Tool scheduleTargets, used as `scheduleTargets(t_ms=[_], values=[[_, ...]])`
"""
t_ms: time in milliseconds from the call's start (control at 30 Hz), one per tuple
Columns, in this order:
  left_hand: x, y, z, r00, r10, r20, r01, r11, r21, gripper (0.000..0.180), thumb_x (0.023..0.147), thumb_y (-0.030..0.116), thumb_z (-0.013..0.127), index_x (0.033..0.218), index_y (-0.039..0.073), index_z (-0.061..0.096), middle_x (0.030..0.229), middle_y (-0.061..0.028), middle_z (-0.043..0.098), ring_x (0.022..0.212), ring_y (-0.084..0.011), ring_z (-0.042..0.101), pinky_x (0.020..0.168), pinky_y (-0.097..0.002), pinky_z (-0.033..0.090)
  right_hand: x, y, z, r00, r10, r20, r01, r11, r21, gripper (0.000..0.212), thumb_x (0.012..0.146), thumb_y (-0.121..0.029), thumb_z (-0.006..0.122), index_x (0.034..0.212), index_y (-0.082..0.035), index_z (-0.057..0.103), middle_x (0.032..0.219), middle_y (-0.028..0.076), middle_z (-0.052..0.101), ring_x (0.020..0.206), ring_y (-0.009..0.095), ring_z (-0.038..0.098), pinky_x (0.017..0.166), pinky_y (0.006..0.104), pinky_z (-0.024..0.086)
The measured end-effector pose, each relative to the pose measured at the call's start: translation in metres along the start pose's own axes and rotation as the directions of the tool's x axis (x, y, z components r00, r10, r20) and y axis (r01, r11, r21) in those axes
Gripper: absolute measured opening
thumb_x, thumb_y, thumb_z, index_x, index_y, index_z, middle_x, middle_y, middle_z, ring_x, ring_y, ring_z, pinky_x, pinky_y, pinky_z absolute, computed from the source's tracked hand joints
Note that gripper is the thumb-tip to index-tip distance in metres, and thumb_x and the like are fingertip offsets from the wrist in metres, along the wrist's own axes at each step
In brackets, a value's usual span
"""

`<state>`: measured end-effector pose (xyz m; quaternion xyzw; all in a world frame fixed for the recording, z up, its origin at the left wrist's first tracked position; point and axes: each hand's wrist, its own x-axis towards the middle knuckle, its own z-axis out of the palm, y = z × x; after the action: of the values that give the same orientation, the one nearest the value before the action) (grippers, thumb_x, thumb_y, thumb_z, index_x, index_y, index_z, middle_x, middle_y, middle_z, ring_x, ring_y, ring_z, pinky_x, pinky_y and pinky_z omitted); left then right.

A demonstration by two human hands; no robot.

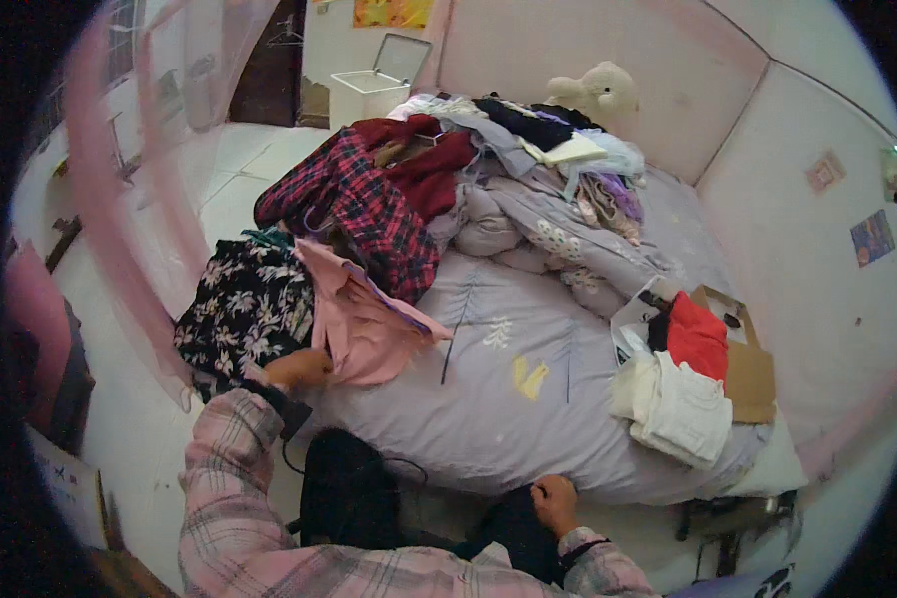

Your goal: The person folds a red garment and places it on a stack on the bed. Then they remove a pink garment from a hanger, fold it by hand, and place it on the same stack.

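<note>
Containers, two: one white bin (362, 104), on the floor beyond the bed, lid (403, 58) raised, contents hidden from this angle; one cardboard box (753, 379), open, at the right side of the bed (498, 439), its inside partly covered, a small dark patch showing at the far end, kind too small to tell. Close against the box: one red garment (697, 334); white folded cloth (680, 411), stacked, number of pieces not discernible. Near left corner of the bed: one pink garment (364, 324), spread out; one black floral garment (249, 309), just beside it. Behind these: one red-and-black plaid shirt (354, 204); one dark red garment (434, 174); further mixed clothes heaped beyond, too tangled to count. Far end: one pale plush toy (600, 90). Hands, two, well apart: left hand (304, 369) at the near edge of the pink garment, touching it, whether gripping cannot be told; right hand (554, 502) resting on the dark-clad knee, fingers bent, grip not discernible.
</note>
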<state>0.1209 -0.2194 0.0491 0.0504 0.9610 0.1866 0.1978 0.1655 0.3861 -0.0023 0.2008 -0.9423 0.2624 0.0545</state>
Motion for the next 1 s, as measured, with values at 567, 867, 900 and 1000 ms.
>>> scheduleTargets(t_ms=[567,867,900,1000], values=[[0.038,0.087,-0.029,0.491,-0.207,-0.846,-0.453,0.769,-0.451,0.057,0.077,0.025,0.076,0.125,0.006,0.053,0.118,-0.0205,0.057,0.112,-0.0359,0.055,0.093,-0.039,0.045,0.0,0.001,0.001,0.999,-0.049,-0.009,0.05,0.998,0.044,0.01,0.077,-0.014,0.068,0.079,-0.006,0.064,0.084,0.014,0.065,0.083,0.035,0.06,0.076,0.0452,0.047],[0.044,0.096,-0.007,0.455,-0.112,-0.884,-0.224,0.946,-0.235,0.039,0.085,0.024,0.07,0.118,0.006,0.059,0.107,-0.0184,0.06,0.106,-0.0371,0.055,0.088,-0.0417,0.046,-0.002,-0.002,0.0,0.996,-0.074,-0.05,0.076,0.997,0.029,0.012,0.079,-0.018,0.065,0.079,-0.005,0.065,0.083,0.014,0.064,0.083,0.036,0.06,0.076,0.0469,0.046],[0.045,0.096,-0.008,0.505,-0.09,-0.859,-0.276,0.926,-0.259,0.03,0.087,0.023,0.067,0.11,0.005,0.061,0.1,-0.0171,0.062,0.098,-0.036,0.058,0.082,-0.0416,0.047,-0.003,-0.001,0.0,0.995,-0.085,-0.055,0.087,0.996,0.035,0.014,0.079,-0.019,0.065,0.078,-0.005,0.064,0.082,0.013,0.064,0.082,0.036,0.06,0.076,0.0478,0.046],[0.036,0.107,-0.014,0.516,-0.103,-0.85,-0.423,0.832,-0.358,0.019,0.093,0.021,0.059,0.092,0.002,0.061,0.079,-0.0127,0.061,0.078,-0.0295,0.059,0.069,-0.0393,0.046,-0.004,0.002,0.002,0.998,-0.044,-0.033,0.045,0.999,0.001,0.012,0.077,-0.017,0.066,0.077,-0.005,0.066,0.082,0.014,0.065,0.082,0.036,0.061,0.077,0.0456,0.047]])
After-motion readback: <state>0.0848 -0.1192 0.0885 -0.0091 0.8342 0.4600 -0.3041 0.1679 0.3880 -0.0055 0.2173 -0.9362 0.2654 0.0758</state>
